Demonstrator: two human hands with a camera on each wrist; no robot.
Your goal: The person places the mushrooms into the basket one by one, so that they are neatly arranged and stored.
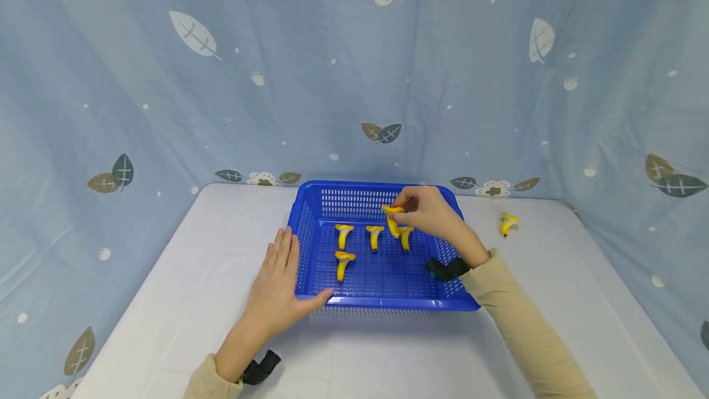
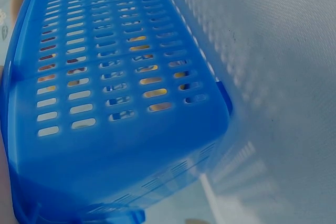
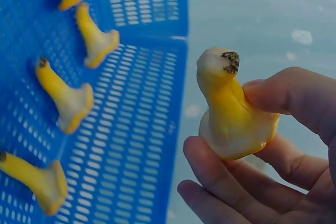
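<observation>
My right hand (image 1: 426, 209) pinches a yellow chanterelle mushroom (image 1: 392, 224) between thumb and fingers, over the back of the blue plastic basket (image 1: 388, 302). In the right wrist view that mushroom (image 3: 226, 111) shows its pale underside and a dark-tipped stem. Several like it lie in the basket: a back row with a left one (image 1: 343, 236), a middle one (image 1: 375, 237) and a right one (image 1: 406, 239), plus one nearer the front (image 1: 343, 265). With fingers straight, my left hand (image 1: 274, 294) rests at the basket's left rim, its thumb along the front edge.
Another chanterelle (image 1: 508, 224) lies on the white table (image 1: 554, 300) to the right of the basket. A blue curtain (image 1: 310, 79) with leaf prints hangs behind the table. Through the slotted basket wall (image 2: 105, 66), the left wrist view shows patches of yellow.
</observation>
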